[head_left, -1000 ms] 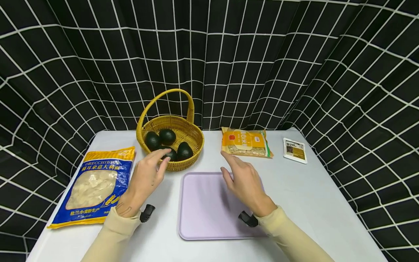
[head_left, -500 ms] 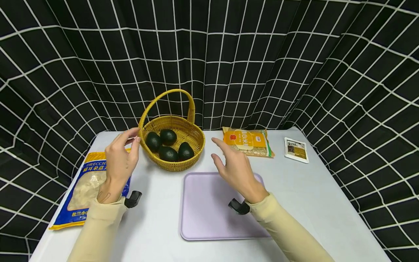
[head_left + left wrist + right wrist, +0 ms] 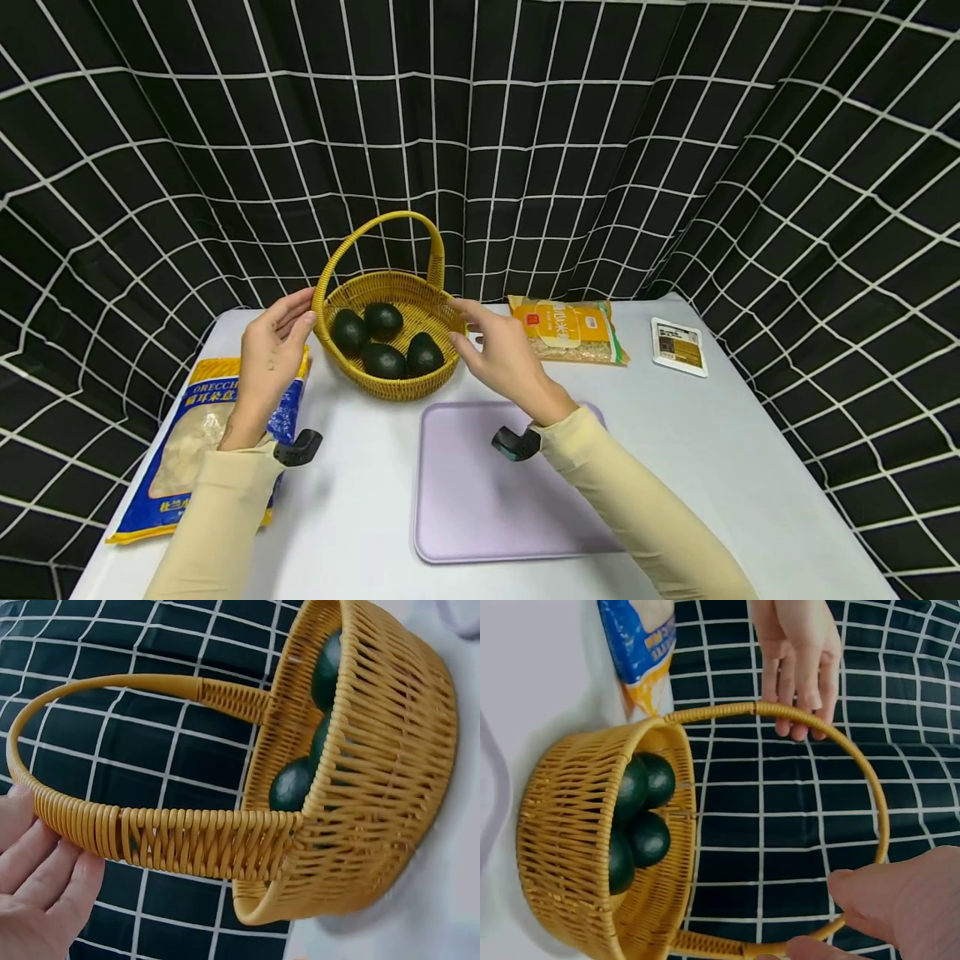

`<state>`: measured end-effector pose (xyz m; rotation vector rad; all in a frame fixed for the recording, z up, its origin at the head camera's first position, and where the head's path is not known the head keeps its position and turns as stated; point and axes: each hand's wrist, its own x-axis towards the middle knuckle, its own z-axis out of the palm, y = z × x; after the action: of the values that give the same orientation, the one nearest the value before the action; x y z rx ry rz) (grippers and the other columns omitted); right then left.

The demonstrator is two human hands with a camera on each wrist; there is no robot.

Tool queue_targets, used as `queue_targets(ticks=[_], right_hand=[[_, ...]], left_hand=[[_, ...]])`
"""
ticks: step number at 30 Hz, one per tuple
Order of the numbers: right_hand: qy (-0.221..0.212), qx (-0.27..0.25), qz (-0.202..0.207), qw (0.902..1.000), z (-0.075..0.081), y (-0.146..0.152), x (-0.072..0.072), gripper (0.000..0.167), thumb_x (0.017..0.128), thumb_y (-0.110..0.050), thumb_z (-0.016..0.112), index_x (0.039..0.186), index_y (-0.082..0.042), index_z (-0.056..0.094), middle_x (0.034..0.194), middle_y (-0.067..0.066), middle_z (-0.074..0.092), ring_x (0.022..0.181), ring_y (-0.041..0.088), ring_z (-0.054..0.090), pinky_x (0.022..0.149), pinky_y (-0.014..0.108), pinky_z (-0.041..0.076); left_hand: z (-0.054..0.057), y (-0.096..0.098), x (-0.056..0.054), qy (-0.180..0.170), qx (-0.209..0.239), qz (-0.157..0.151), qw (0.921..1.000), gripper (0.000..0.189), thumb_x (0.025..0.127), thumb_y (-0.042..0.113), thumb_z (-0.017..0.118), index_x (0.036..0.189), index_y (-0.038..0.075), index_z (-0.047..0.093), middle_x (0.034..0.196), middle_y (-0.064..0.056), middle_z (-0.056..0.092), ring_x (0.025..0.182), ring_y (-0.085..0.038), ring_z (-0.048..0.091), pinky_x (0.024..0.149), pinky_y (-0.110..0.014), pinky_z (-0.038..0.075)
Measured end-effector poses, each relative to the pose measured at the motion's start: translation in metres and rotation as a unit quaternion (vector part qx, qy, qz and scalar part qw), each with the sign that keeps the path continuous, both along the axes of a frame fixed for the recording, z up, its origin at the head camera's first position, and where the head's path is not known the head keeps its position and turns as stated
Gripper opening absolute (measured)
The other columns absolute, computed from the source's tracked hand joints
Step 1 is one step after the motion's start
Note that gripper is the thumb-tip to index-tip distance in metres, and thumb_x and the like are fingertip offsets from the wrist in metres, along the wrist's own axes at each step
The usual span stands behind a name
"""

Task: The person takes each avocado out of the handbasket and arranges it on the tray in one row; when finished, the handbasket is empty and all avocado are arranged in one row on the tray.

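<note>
Head view showed the basket [image 3: 393,388] on the tabletop [image 3: 360,500], behind and left of the tray [image 3: 487,517], avocados [image 3: 385,362] inside. Left hand [image 3: 268,357], fingers extended, was at the handle [image 3: 345,247]; right hand [image 3: 508,354], thumb and fingers parted, was by the opposite side. Whether the right one touched, I could not tell.

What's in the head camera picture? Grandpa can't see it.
A person's left grip and right grip are on either side of a yellow wicker basket holding four avocados. A lilac tray lies nearer, with a blue orecchiette bag at left, a yellow packet behind.
</note>
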<state>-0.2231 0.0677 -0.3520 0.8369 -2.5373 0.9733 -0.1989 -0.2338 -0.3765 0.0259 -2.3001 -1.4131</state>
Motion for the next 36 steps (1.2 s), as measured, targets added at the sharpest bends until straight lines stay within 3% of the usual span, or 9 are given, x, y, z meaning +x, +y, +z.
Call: queue_targets(ticks=[4, 8, 12, 15, 19, 23, 27, 33, 36], right_hand=[[-0.018, 0.02, 0.012, 0.9996, 0.0, -0.01, -0.012, 0.045, 0.094, -0.012, 0.07, 0.138, -0.009, 0.06, 0.117, 0.015, 0.074, 0.1, 0.028, 0.075, 0.087, 0.04, 0.062], [-0.053, 0.046, 0.016, 0.9974, -0.003, -0.02, -0.023, 0.045, 0.095, -0.015, 0.07, 0.139, -0.011, 0.059, 0.12, 0.014, 0.073, 0.104, 0.027, 0.073, 0.087, 0.04, 0.061], [-0.1, 0.07, 0.021, 0.9923, -0.007, -0.029, -0.035, 0.046, 0.096, -0.018, 0.069, 0.14, -0.011, 0.058, 0.12, 0.014, 0.073, 0.104, 0.026, 0.072, 0.084, 0.039, 0.061], [-0.128, 0.092, 0.027, 0.9872, -0.011, -0.034, -0.044, 0.047, 0.096, -0.018, 0.07, 0.141, -0.01, 0.058, 0.115, 0.014, 0.073, 0.101, 0.026, 0.071, 0.081, 0.037, 0.06], [-0.169, 0.126, 0.037, 0.9767, -0.015, -0.041, -0.056, 0.048, 0.096, -0.019, 0.07, 0.142, -0.01, 0.058, 0.119, 0.011, 0.072, 0.099, 0.022, 0.07, 0.079, 0.032, 0.06], [-0.199, 0.16, 0.04, 0.9659, -0.017, -0.048, -0.066, 0.047, 0.096, -0.021, 0.071, 0.14, -0.011, 0.059, 0.113, 0.009, 0.073, 0.094, 0.019, 0.068, 0.076, 0.029, 0.057], [-0.221, 0.187, 0.034, 0.9566, -0.021, -0.054, -0.073, 0.047, 0.096, -0.022, 0.071, 0.14, -0.011, 0.06, 0.105, 0.01, 0.072, 0.092, 0.022, 0.066, 0.077, 0.033, 0.056], [-0.238, 0.218, 0.028, 0.9461, -0.03, -0.065, -0.079, 0.05, 0.095, -0.024, 0.072, 0.141, -0.011, 0.059, 0.14, 0.013, 0.061, 0.132, 0.031, 0.055, 0.109, 0.044, 0.049], [-0.246, 0.22, 0.025, 0.9436, -0.035, -0.071, -0.079, 0.051, 0.094, -0.022, 0.073, 0.141, -0.009, 0.058, 0.145, 0.014, 0.058, 0.138, 0.033, 0.049, 0.113, 0.046, 0.045]], left_hand=[[0.0, -0.005, -0.003, -0.039, 0.025, -0.023, 0.9987, 0.043, 0.107, 0.028, 0.051, 0.146, 0.01, 0.053, 0.141, -0.015, 0.061, 0.13, -0.024, 0.06, 0.1, -0.012, 0.048], [-0.002, -0.01, -0.01, -0.045, 0.064, -0.062, 0.995, 0.044, 0.107, 0.026, 0.051, 0.146, 0.007, 0.052, 0.134, -0.015, 0.065, 0.119, -0.01, 0.065, 0.098, -0.009, 0.048], [-0.005, -0.016, -0.016, -0.048, 0.112, -0.102, 0.9873, 0.044, 0.106, 0.024, 0.053, 0.144, 0.004, 0.052, 0.12, -0.005, 0.071, 0.109, -0.005, 0.068, 0.096, -0.009, 0.049], [-0.005, -0.019, -0.019, -0.059, 0.127, -0.114, 0.9836, 0.045, 0.104, 0.025, 0.055, 0.144, 0.005, 0.053, 0.115, 0.005, 0.071, 0.107, -0.005, 0.069, 0.096, -0.01, 0.05], [-0.002, -0.024, -0.022, -0.078, 0.137, -0.134, 0.9783, 0.047, 0.104, 0.025, 0.057, 0.146, 0.006, 0.051, 0.113, 0.008, 0.071, 0.103, -0.003, 0.07, 0.095, -0.011, 0.051], [0.003, -0.029, -0.025, -0.086, 0.117, -0.157, 0.9769, 0.046, 0.105, 0.023, 0.056, 0.146, 0.003, 0.05, 0.118, -0.001, 0.071, 0.102, -0.004, 0.071, 0.093, -0.013, 0.053], [0.01, -0.032, -0.029, -0.098, 0.076, -0.156, 0.98, 0.043, 0.105, 0.025, 0.056, 0.144, 0.008, 0.054, 0.124, -0.013, 0.069, 0.104, -0.007, 0.071, 0.093, -0.015, 0.054], [0.015, -0.036, -0.03, -0.126, 0.045, -0.157, 0.9785, 0.044, 0.105, 0.026, 0.055, 0.147, 0.012, 0.051, 0.131, -0.015, 0.065, 0.11, -0.008, 0.068, 0.095, -0.014, 0.053], [0.017, -0.039, -0.031, -0.131, 0.043, -0.167, 0.9763, 0.043, 0.105, 0.025, 0.055, 0.147, 0.013, 0.052, 0.129, -0.014, 0.066, 0.108, -0.006, 0.068, 0.096, -0.015, 0.053]])
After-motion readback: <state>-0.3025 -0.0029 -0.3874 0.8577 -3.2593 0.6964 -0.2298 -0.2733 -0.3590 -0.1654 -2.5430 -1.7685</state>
